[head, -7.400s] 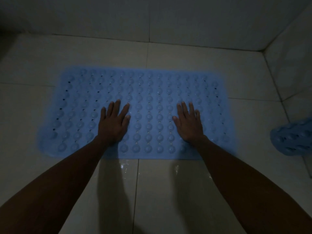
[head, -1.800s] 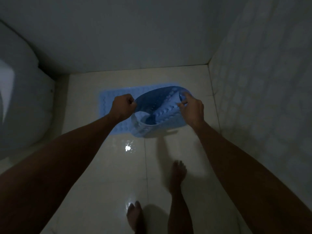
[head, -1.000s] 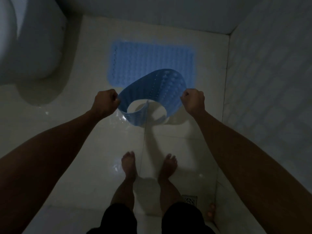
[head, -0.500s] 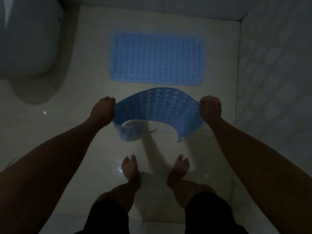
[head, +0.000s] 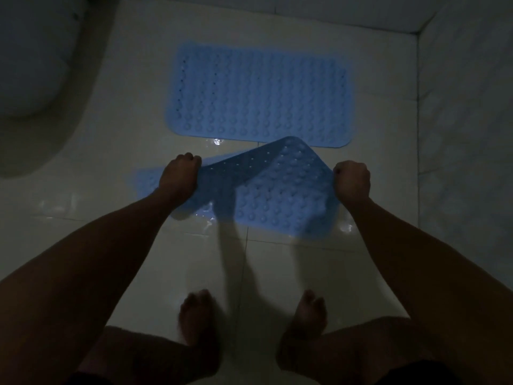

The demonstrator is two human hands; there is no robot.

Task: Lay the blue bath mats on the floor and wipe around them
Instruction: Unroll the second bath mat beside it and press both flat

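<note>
Pale tiled floor [head: 133, 151], wet sheen: flat blue mat [head: 258, 95]; toilet base [head: 41, 87] left of mat; bare feet [head: 197, 315] nearer the camera than the mat.

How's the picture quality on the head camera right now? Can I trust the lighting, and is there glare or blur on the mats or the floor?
Head view: very dim overall, blue cast. The flat mat reads soft, its bumps smeared; the held mat, gripped by the left hand and right hand, is somewhat sharper. Small glare spots on the wet floor tiles; arm shadows fall below the mat. Wide-angle bending at the edges.
</note>
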